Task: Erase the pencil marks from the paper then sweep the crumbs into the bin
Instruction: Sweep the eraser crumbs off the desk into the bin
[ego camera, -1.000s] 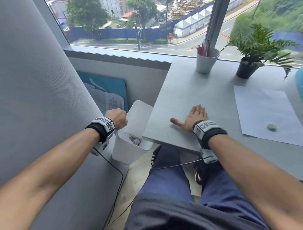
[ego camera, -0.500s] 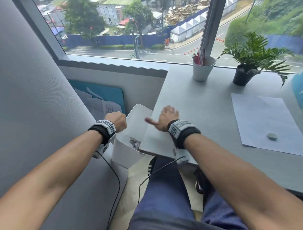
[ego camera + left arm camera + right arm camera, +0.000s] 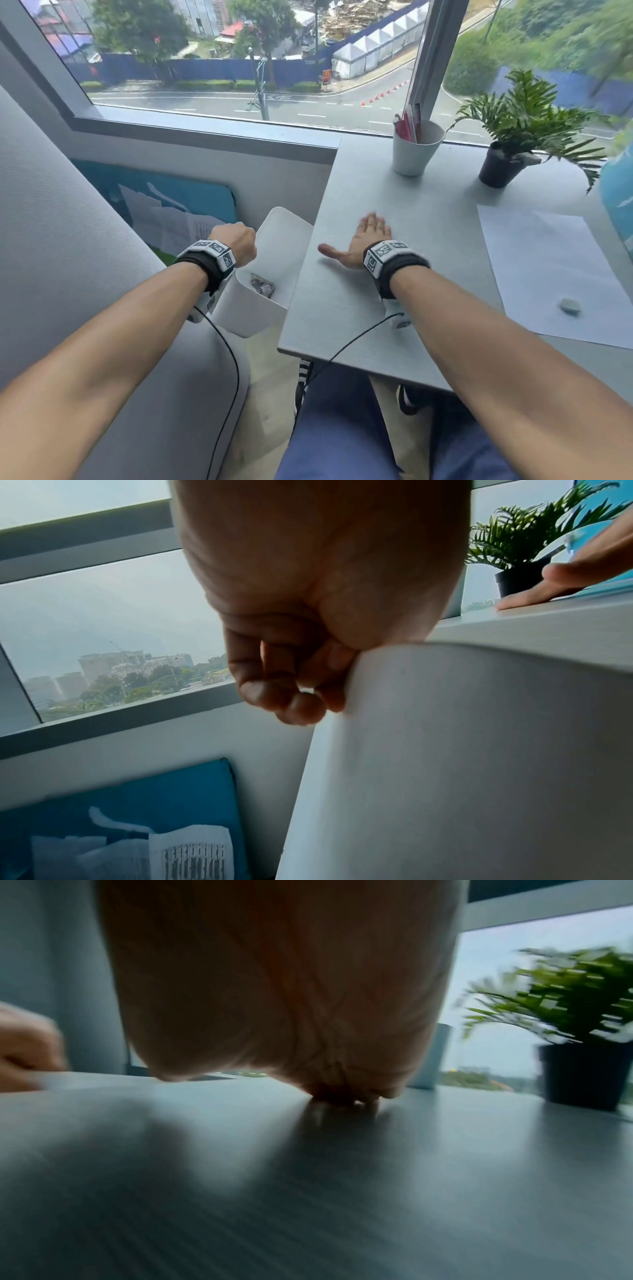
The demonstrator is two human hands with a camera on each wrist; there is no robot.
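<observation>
My left hand (image 3: 239,244) (image 3: 298,685) grips the near rim of the white bin (image 3: 253,310) (image 3: 462,764), holding it against the desk's left edge; dark scraps lie inside. My right hand (image 3: 366,240) lies flat, palm down, fingers straight, on the grey desk (image 3: 342,308) (image 3: 342,1191) close to that edge, thumb pointing at the bin. The white paper (image 3: 548,274) lies on the right of the desk with a small grey eraser (image 3: 570,305) on its near part. No crumbs can be made out.
A white cup (image 3: 412,150) with pens and a potted plant (image 3: 503,161) (image 3: 582,1074) stand at the back of the desk by the window. A grey partition (image 3: 68,257) runs along my left. A blue board with papers (image 3: 178,212) leans below the window.
My right hand swept left to the desk's edge over the bin, then drew back right onto the desk. The left hand kept its grip on the bin.
</observation>
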